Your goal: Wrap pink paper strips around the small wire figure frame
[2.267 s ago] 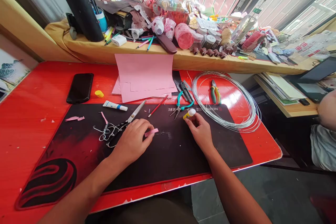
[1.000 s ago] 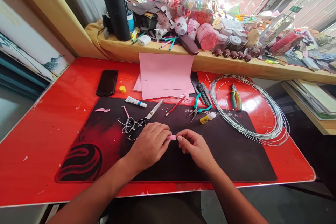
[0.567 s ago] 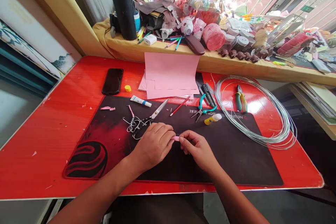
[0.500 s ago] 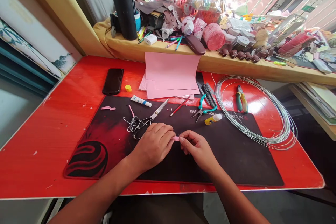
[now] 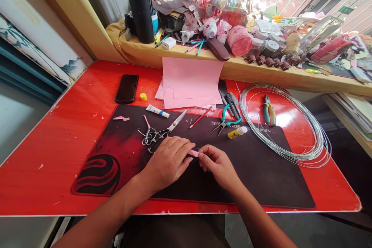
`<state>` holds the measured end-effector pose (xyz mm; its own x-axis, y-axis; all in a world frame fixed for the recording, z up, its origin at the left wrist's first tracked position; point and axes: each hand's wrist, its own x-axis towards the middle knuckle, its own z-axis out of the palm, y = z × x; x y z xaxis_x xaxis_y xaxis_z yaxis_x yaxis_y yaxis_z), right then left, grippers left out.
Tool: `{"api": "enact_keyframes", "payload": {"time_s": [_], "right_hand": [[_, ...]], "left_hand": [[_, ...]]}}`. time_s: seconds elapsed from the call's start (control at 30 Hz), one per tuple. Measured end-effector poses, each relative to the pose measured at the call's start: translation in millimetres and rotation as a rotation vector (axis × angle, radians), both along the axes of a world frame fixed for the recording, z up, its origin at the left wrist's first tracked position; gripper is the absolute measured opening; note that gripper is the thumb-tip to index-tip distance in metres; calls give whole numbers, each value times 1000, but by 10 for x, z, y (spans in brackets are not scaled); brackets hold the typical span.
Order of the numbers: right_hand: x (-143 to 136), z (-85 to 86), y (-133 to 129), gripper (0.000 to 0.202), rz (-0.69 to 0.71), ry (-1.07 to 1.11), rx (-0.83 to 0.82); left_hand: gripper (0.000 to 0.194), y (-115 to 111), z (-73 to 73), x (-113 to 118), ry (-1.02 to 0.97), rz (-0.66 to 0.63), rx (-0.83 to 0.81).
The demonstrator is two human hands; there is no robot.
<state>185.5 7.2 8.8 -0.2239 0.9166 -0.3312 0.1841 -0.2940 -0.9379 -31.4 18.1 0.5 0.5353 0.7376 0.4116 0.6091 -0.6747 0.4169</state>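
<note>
A narrow strip of pink paper (image 5: 194, 153) spans the short gap between my hands, above the dark desk mat (image 5: 250, 174). My right hand (image 5: 216, 162) pinches its right end between thumb and bent fingers. The strip's left end goes in between the fingers and thumb of my left hand (image 5: 171, 161), and the fingers cover part of it. Just beyond my left hand lie the scissors (image 5: 177, 121), blades pointing away, their handles partly hidden. Beside the handles is a tangle of bent wire (image 5: 149, 136) with a pink-wrapped end.
Across the mat are a glue stick (image 5: 237, 132), teal pliers (image 5: 223, 120), a red pencil (image 5: 200, 117) and a white tube (image 5: 157, 111). Pink sheets (image 5: 192, 79) lie behind. A wire coil (image 5: 316, 139) and more pliers (image 5: 269, 112) are right; a phone (image 5: 126, 88) is left.
My left thumb has moved a little away from its fingers, and more of the pink paper strip shows, now slanting. The right hand keeps its pinch. The whole view has shifted slightly.
</note>
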Motion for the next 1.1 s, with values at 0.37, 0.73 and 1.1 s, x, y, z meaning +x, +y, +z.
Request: {"api": "enact_keyframes", "payload": {"time_s": [0.37, 0.73, 1.1], "right_hand": [[63, -109, -28, 36, -100, 88, -33], [71, -109, -84, 39, -110, 78, -13], [46, -95, -98, 37, -124, 104, 1]], "left_hand": [[36, 137, 40, -980, 15, 860, -313], [40, 480, -36, -1217, -94, 733, -667], [40, 489, 127, -1222, -239, 646, -611]]}}
